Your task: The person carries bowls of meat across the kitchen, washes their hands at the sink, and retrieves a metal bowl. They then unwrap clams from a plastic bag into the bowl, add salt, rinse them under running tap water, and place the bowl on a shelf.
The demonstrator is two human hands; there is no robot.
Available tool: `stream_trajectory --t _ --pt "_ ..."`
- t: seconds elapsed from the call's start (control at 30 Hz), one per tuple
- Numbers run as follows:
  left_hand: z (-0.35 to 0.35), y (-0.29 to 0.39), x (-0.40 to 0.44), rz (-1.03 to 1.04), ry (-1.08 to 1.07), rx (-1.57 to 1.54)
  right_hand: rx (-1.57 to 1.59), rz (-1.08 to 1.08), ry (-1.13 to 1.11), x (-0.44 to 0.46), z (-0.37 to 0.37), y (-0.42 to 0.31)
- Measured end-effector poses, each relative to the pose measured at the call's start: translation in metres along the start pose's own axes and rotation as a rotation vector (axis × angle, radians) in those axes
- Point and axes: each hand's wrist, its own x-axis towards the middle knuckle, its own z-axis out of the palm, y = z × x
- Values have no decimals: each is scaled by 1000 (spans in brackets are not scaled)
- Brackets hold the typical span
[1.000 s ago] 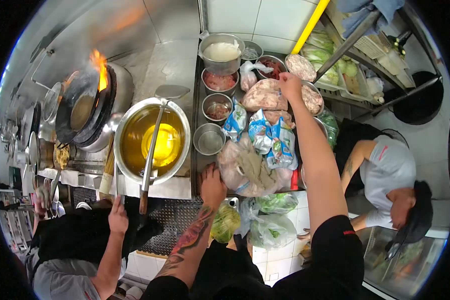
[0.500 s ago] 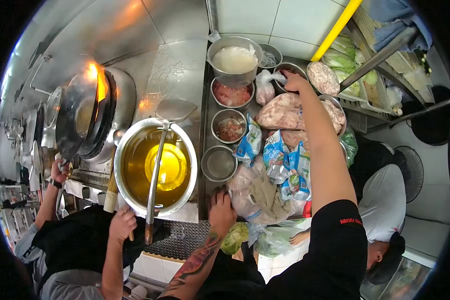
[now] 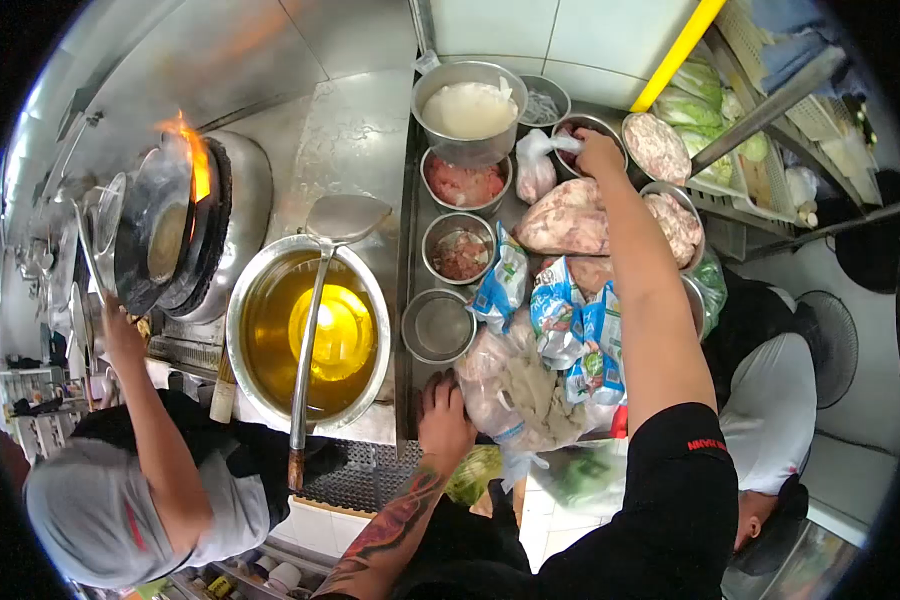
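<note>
Right hand point(image 3: 598, 155) is at the bowl point(image 3: 592, 118) in the back row, fingers pointing down. Can't tell if it's gripping: fingertips are lost against the dark red meat point(image 3: 567, 130) and the neck of the tied bag point(image 3: 536, 178) just beside. Bowl sits between that bag and a heap of pale meat point(image 3: 657, 148).

Forearm passes over the right side of the meat bag point(image 3: 562, 220); probably the practical way in, since bulky stuff fills the middle. Left hand point(image 3: 445, 415) rests on the front edge of the table point(image 3: 419, 378), fingers a bit spread, nothing visible in it. Reads as a brace for the long reach. Nearest to it: the metal cup point(image 3: 440, 327) behind, the front bag point(image 3: 485, 385) to the right.

Round steel containers line the left side, likely for easy access. Pink meat point(image 3: 464, 185) is soft and coarse.

Materials: tied bag is thin clear film, twisted at the neck. Meat bag is lumpy, pink and white. Blue packets point(image 3: 557, 315) are glossy, creased, leaning together. Front bag is slack and wrinkled.

Left of the table: wide-rimmed oil bowl point(image 3: 237, 350), yellow oil, long-handled spatula point(image 3: 313, 340) laid across, probably parked there.
</note>
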Motion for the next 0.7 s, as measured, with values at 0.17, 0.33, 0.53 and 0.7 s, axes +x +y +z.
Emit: stream_trajectory --t 0.17,0.33,0.53,0.7 --pt "6 -1 0 3 3 2 95 -350 -94 17 -41 19" --pt "-3 6 0 -6 6 -69 -119 90 58 -60 -95 0" --pt "-3 5 -2 36 54 -8 129 285 60 -40 -34 34" --pt "-3 4 -3 55 76 -50 736 511 67 -64 -65 -4"
